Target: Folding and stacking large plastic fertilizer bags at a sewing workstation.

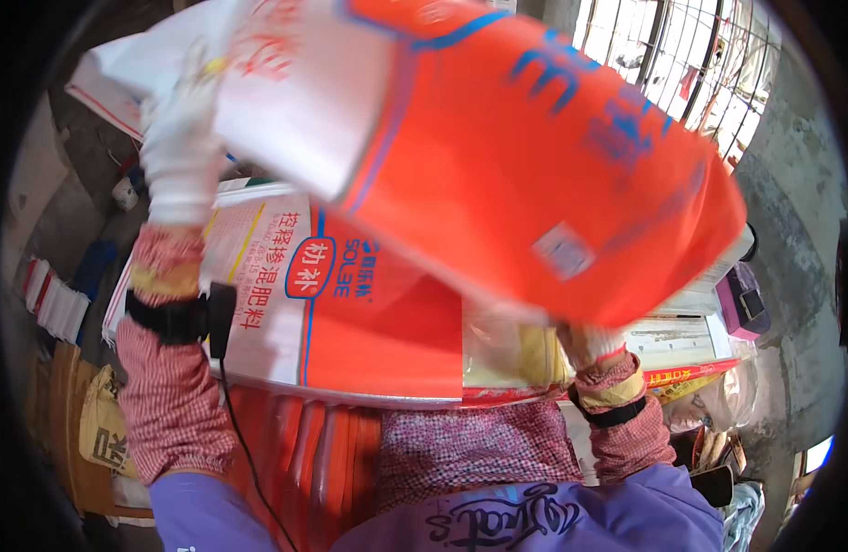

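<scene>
A large orange-and-white printed sack point(534, 184), blurred by motion, is lifted and tilted across the upper middle of the head view. My left hand point(180, 138), in a white knit glove, grips its white end at the upper left; the fingertips are smeared. At its lower near edge, my gloved right hand point(591, 345) is closed on the orange end, its fingers partly hidden behind the sack. Beneath lies a pile of matching flat sacks point(378, 340), the top one with a white panel at the left and orange at the right.
A light work surface point(681, 339) shows right of the pile, with a purple box-like thing point(744, 299) on it. Orange folded material point(304, 451) hangs before me. A barred window point(691, 64) stands at the far right. Bundled white-and-red cloth point(56, 299) lies at the left.
</scene>
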